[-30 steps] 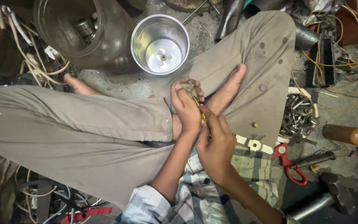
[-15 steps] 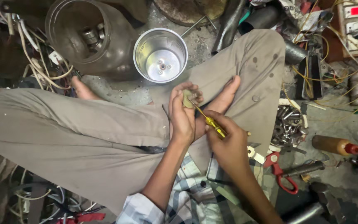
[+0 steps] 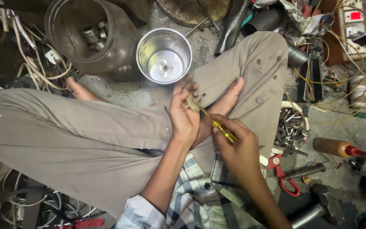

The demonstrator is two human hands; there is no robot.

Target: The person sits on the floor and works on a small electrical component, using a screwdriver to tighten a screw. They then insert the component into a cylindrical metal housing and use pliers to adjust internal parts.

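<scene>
Screwdriver, yellow-handled and slim (image 3: pixel 219 125), sits clamped in your right hand (image 3: pixel 239 148), tip meeting the small tan metal part (image 3: pixel 192 101) pinched by your left hand (image 3: pixel 184 114). At twelve o'clock from that stands the shiny steel cup (image 3: pixel 164 55).

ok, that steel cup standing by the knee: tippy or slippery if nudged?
The steel cup looks thin-walled and empty, so probably light and easy to knock. It stands upright on rough floor, taller than wide, so a push near the rim may tip it. Its polished wall looks slippery.

shiny steel cup (image 3: pixel 164 55), glossy yellow plastic screwdriver (image 3: pixel 217 124) handle (trousers (image 3: pixel 85 131) matt cloth).
</scene>
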